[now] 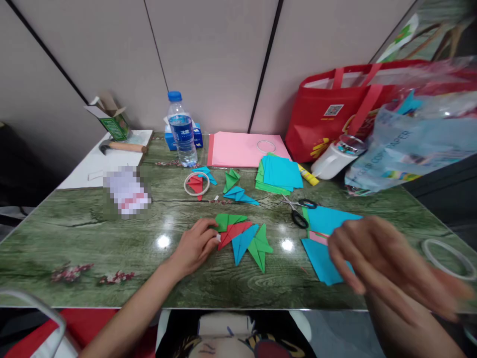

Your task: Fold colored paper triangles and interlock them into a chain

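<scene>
My left hand (199, 243) rests on the table with its fingers closed at the left end of a joined row of folded paper pieces. Its fingertips hold the green folded paper piece (229, 221), and a small white scrap (218, 238) shows at them. Beside that, in the same row, come a red piece (233, 233), a blue piece (244, 243) and another green piece (262, 246). Smeared by motion, my right hand (380, 263) is over the right side, near blue paper sheets (322, 266); its grip cannot be made out.
Black-handled scissors (298, 209) lie right of centre. Behind the row are loose folded pieces (238, 194) and a tape roll (197, 184); another roll (449, 259) lies far right. A water bottle (182, 132), stacked paper (281, 174), white cup (337, 158), red bag (316, 109) and hammer (124, 146) stand or lie farther back.
</scene>
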The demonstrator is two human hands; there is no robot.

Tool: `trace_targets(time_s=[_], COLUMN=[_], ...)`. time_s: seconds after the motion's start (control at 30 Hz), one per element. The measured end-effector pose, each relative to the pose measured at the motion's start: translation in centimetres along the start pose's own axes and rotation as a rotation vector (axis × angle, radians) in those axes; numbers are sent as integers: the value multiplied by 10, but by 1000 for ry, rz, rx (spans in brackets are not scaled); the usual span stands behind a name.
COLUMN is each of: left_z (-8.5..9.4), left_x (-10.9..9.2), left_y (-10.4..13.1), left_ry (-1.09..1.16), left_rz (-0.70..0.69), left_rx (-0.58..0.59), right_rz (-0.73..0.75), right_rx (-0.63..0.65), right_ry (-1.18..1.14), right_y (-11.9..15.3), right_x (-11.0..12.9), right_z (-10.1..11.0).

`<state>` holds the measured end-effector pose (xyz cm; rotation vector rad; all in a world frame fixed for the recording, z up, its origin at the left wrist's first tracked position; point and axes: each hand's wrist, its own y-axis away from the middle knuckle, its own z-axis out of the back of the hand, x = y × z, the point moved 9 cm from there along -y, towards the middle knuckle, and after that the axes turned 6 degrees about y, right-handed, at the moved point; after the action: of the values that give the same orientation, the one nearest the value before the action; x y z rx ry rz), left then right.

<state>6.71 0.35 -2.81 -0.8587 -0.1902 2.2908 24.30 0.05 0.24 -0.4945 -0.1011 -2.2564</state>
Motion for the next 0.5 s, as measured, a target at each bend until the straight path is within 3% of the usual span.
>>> trace_targets(time_s=[0.27,0.5], left_z=[6,2], left_x=[-1,3], left_y=[-2,-1], left_ry=[158,161], left_rz=[-91,-79], left_rx=[-69,-57], right_rz=[18,-56], right_rx=[-58,-106], right_ry=[-214,-254], right_y=[-22,-58], right_x=[18,3], right_z=[5,-36])
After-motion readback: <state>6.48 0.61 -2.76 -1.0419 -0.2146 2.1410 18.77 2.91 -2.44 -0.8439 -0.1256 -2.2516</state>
